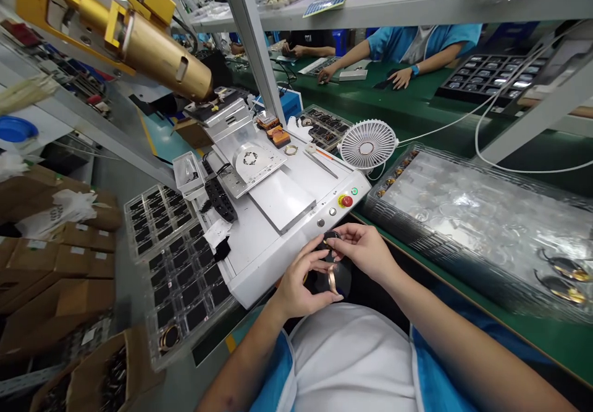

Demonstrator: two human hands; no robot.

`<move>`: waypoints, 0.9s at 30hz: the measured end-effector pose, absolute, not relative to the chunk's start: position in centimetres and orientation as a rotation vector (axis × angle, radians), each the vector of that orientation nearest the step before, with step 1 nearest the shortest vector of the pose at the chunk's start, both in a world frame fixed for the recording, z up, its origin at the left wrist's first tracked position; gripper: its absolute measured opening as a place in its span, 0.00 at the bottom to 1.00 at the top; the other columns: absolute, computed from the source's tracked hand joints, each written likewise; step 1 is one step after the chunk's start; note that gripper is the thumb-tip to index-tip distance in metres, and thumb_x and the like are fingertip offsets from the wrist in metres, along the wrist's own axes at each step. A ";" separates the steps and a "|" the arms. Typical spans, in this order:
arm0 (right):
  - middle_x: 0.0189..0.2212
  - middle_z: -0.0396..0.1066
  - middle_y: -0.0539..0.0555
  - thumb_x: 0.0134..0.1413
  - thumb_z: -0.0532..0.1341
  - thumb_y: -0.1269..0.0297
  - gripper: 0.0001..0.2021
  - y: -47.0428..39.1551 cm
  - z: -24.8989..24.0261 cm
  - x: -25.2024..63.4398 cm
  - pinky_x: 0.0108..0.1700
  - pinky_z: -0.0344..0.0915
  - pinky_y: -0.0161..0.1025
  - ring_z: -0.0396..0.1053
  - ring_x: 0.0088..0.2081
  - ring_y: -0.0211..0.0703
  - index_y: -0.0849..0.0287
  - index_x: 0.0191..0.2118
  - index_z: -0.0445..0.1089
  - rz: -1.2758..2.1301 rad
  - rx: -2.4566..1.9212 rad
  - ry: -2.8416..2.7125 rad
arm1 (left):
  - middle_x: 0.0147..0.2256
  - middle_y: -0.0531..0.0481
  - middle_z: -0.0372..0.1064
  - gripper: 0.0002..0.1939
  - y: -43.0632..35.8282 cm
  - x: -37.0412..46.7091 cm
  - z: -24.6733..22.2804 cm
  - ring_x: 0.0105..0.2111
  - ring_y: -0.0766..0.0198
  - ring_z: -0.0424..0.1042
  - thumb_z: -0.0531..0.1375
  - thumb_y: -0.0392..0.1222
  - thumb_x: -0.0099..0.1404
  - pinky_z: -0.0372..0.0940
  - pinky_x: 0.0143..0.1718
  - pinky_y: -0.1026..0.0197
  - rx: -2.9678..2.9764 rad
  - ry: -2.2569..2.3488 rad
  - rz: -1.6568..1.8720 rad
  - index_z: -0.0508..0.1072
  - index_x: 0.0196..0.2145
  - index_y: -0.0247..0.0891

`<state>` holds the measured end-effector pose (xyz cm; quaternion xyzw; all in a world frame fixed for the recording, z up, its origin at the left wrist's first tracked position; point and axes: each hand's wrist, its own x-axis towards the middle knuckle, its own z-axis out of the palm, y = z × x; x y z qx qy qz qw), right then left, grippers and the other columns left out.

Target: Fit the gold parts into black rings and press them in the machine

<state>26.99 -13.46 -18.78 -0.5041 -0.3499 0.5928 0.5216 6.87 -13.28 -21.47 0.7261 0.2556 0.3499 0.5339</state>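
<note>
Both of my hands are close together in front of my body, below the front edge of the white machine [259, 270]. My left hand [299, 282] is closed around a copper-coloured ring part [332, 278], with thumb below and fingers above. A small dark round piece with a gold spot [330, 237] sits at the fingertips of my right hand [368, 251], which pinches its edge. My left fingertips also touch this dark piece. Fingers partly hide both parts, so whether they are joined cannot be made out.
A red stop button [346, 201], metal plate [285, 199], tweezers [322, 163] and white fan [367, 143] are on or beside the machine. Transparent trays [185, 288] of black squares lie left. A stack of trays [463, 214] stands right. A co-worker's hands [402, 78] rest across the bench.
</note>
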 end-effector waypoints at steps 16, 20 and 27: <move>0.22 0.71 0.49 0.38 0.79 0.49 0.22 -14.8 -18.2 27.3 0.28 0.64 0.33 0.65 0.24 0.34 0.60 0.25 0.72 1.577 -1.146 -0.831 | 0.55 0.35 0.76 0.28 -13.1 6.7 -22.5 0.53 0.46 0.78 0.75 0.42 0.56 0.71 0.57 0.45 1.311 0.656 1.009 0.76 0.54 0.38; 0.24 0.73 0.51 0.35 0.80 0.52 0.22 -15.3 -17.7 26.4 0.34 0.68 0.35 0.69 0.27 0.36 0.62 0.25 0.71 1.709 -1.127 -0.729 | 0.51 0.37 0.79 0.28 -13.0 7.2 -23.5 0.51 0.48 0.79 0.76 0.50 0.54 0.71 0.57 0.46 1.111 0.643 1.108 0.78 0.50 0.39; 0.20 0.69 0.46 0.29 0.80 0.63 0.24 -15.9 -17.4 24.1 0.27 0.62 0.32 0.65 0.23 0.34 0.59 0.25 0.63 1.630 -1.132 -0.615 | 0.53 0.43 0.79 0.27 -13.5 7.8 -24.3 0.50 0.53 0.81 0.76 0.42 0.55 0.77 0.48 0.56 1.089 0.503 1.139 0.79 0.52 0.46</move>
